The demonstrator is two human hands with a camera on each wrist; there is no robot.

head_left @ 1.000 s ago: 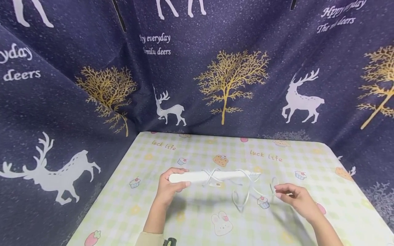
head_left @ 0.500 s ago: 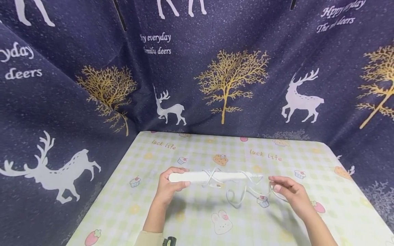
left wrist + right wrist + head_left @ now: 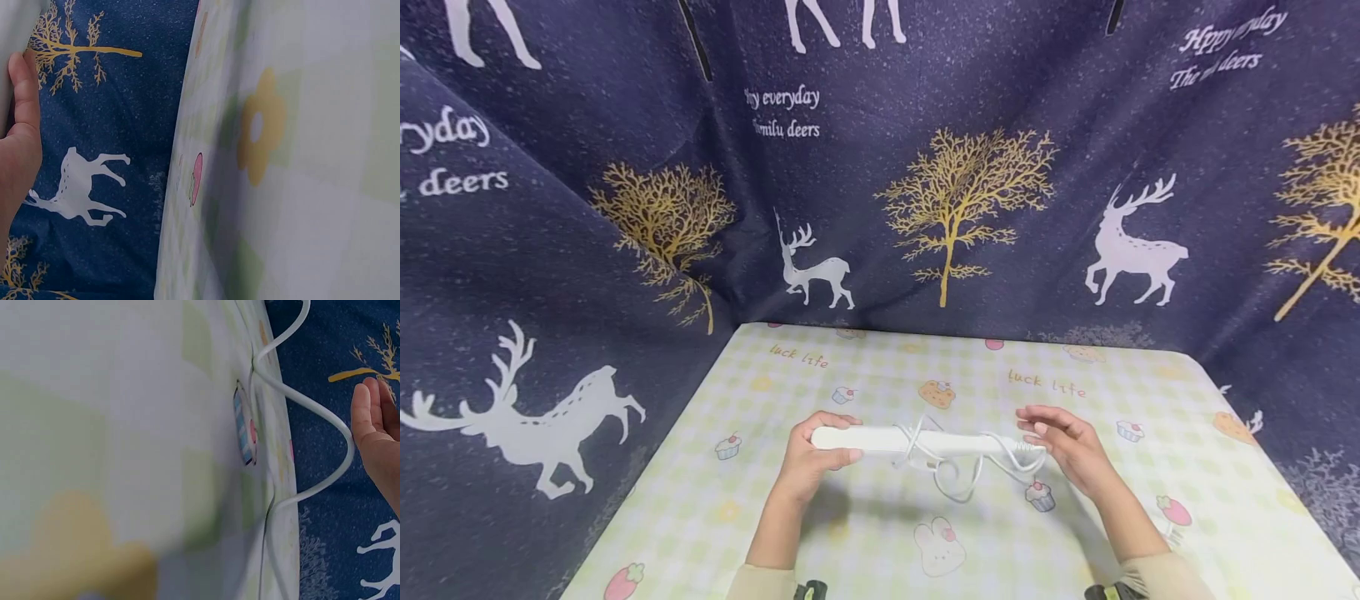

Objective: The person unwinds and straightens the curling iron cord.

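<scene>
My left hand [image 3: 816,450] grips the left end of a long white bar [image 3: 865,439], shaped like a power strip, its thumb along the near side. Part of the white bar [image 3: 15,37] also shows in the left wrist view. A white cord [image 3: 958,497] crosses round the bar's middle and droops in a loop below it. At the bar's right end, by the ribbed cord sleeve, my right hand [image 3: 1071,450] has its fingers loosely extended. In the right wrist view the cord [image 3: 319,409] bends past the thumb side of that hand, whose fingers are nearly straight.
A green-checked tablecloth [image 3: 820,550] with printed cakes and a rabbit lies under the bar. A small white pronged piece [image 3: 1168,529] shows beside the right forearm. Dark blue curtains [image 3: 880,167] printed with deer and trees enclose the table's back and sides.
My right hand has moved left to the bar's right end, drawing the cord in closer. The left hand keeps its grip; the bar's right end sits slightly lower.
</scene>
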